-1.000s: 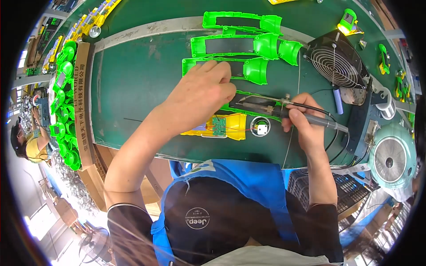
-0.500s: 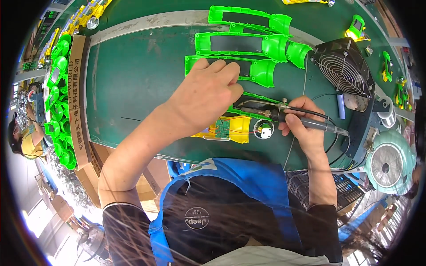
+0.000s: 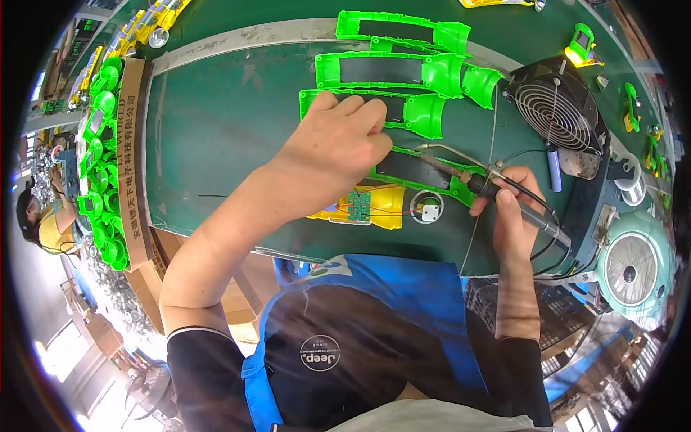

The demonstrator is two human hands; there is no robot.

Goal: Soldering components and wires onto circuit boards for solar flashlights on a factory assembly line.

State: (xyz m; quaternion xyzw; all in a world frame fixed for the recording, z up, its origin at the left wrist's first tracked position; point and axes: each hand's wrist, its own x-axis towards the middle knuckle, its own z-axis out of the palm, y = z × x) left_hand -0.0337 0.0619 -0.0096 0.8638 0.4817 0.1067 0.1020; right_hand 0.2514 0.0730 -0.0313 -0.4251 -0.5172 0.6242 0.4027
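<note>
My right hand grips a soldering iron by its dark handle. A thin bent metal tube is fixed along the iron, and its tip points left above a green plastic shell. My left hand is closed, knuckles up, over the near edge of another green shell; its fingertips and anything in them are hidden. Just below it lies a yellow shell holding a green circuit board. Red wires run from the board to a round lamp reflector with a white piece on it.
More green shells lie at the far side. On the right stand a black fan, a blue cylinder, a solder spool and a pale green fan. A cardboard box edge borders green parts on the left, where another person sits.
My right hand has drawn the soldering iron to the right, and its tip is farther from my left hand. The left hand has stayed almost in place.
</note>
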